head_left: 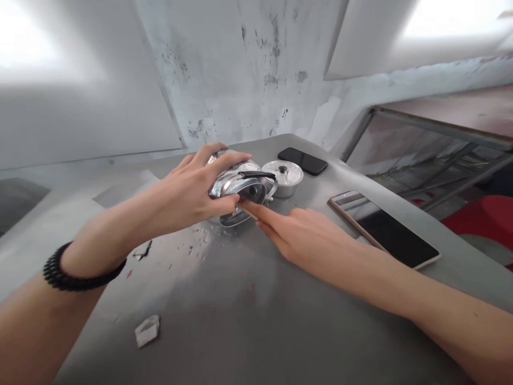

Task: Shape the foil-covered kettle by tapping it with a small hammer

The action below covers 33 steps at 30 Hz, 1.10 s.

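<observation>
A shiny silver metal teapot [230, 179] lies tilted on the grey table, its round opening turned toward me and its black-topped handle [256, 175] at the right. My left hand [200, 184] is wrapped around the pot's body from the left, thumb at the rim. The fingers of my right hand [276, 224] are pressed together and reach to the lower edge of the opening. Something thin and pale shows by those fingers, too small to name. Just behind the pot stands a perforated metal strainer [285, 190] with a lid and a black knob [282, 169].
A black phone [303, 161] lies behind the strainer, and a larger phone [380, 227] lies to the right. A crumpled paper scrap [147, 331] rests at the front left. The wall [240, 80] borders the table's back; a red stool [487, 219] stands at the right.
</observation>
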Each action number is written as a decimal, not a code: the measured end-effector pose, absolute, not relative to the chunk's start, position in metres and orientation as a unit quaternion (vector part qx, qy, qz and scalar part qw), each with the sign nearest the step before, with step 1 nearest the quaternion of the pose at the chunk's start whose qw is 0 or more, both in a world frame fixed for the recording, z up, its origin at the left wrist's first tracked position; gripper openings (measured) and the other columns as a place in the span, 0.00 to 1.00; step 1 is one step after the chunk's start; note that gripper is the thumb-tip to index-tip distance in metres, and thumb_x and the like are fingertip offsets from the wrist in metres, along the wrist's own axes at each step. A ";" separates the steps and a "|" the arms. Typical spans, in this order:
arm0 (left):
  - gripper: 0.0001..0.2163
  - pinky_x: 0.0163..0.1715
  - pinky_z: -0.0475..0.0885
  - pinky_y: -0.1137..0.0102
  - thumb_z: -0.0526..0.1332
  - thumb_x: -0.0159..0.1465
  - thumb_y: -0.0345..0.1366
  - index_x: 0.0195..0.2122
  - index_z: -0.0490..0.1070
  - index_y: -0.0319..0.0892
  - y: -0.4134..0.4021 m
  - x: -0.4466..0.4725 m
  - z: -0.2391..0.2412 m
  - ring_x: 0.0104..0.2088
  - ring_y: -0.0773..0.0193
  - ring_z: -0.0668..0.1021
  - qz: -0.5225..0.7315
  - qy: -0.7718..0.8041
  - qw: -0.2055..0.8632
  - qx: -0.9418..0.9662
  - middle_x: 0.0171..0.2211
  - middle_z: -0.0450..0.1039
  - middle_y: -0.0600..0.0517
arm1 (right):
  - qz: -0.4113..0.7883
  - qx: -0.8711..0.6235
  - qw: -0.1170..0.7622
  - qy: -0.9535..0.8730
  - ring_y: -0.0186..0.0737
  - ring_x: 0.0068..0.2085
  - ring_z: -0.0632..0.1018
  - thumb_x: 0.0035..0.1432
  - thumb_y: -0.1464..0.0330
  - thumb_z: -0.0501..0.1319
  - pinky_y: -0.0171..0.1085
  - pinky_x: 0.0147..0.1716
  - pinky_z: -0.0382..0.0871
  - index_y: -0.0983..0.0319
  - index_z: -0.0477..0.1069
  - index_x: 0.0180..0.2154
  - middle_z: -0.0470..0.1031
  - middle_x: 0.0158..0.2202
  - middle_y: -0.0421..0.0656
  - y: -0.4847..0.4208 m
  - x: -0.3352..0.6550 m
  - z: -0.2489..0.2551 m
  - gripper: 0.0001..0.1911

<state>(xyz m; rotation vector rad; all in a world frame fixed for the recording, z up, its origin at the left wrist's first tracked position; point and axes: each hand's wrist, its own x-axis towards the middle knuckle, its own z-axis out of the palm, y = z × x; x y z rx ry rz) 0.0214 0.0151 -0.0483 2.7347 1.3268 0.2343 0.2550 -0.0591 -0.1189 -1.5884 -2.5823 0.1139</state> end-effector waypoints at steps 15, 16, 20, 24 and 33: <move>0.31 0.55 0.73 0.51 0.59 0.69 0.47 0.72 0.53 0.72 0.014 0.021 -0.048 0.63 0.41 0.71 0.085 0.430 0.036 0.898 0.74 0.52 0.53 | -0.009 -0.534 0.033 -0.845 0.34 0.15 0.55 0.73 0.69 0.51 0.39 0.23 0.39 0.48 0.39 0.78 0.59 0.16 0.32 -0.062 0.254 -0.120 0.39; 0.30 0.55 0.73 0.51 0.59 0.70 0.47 0.72 0.53 0.71 0.015 0.020 -0.049 0.63 0.41 0.72 0.085 0.430 0.043 0.898 0.74 0.52 0.52 | -0.010 -0.529 0.026 -0.848 0.34 0.15 0.56 0.73 0.70 0.52 0.39 0.23 0.40 0.49 0.38 0.78 0.59 0.16 0.33 -0.062 0.253 -0.121 0.40; 0.31 0.55 0.73 0.51 0.58 0.70 0.47 0.73 0.52 0.70 0.020 0.017 -0.050 0.65 0.40 0.70 0.079 0.430 0.058 0.898 0.75 0.49 0.52 | 0.020 -0.537 0.035 -0.843 0.33 0.15 0.56 0.73 0.70 0.52 0.38 0.24 0.40 0.45 0.37 0.78 0.60 0.17 0.32 -0.064 0.252 -0.116 0.41; 0.30 0.56 0.72 0.49 0.58 0.70 0.48 0.72 0.52 0.71 0.020 0.017 -0.050 0.65 0.41 0.70 0.080 0.430 0.059 0.898 0.75 0.50 0.53 | 0.041 -0.547 0.046 -0.835 0.32 0.16 0.53 0.75 0.68 0.50 0.38 0.23 0.41 0.44 0.38 0.78 0.58 0.17 0.31 -0.064 0.257 -0.112 0.38; 0.30 0.54 0.73 0.50 0.58 0.70 0.48 0.72 0.53 0.71 0.018 0.019 -0.049 0.63 0.41 0.72 0.082 0.436 0.058 0.894 0.75 0.51 0.52 | 0.056 -0.523 0.054 -0.849 0.32 0.17 0.58 0.76 0.69 0.50 0.38 0.25 0.43 0.44 0.36 0.78 0.61 0.18 0.32 -0.065 0.264 -0.121 0.38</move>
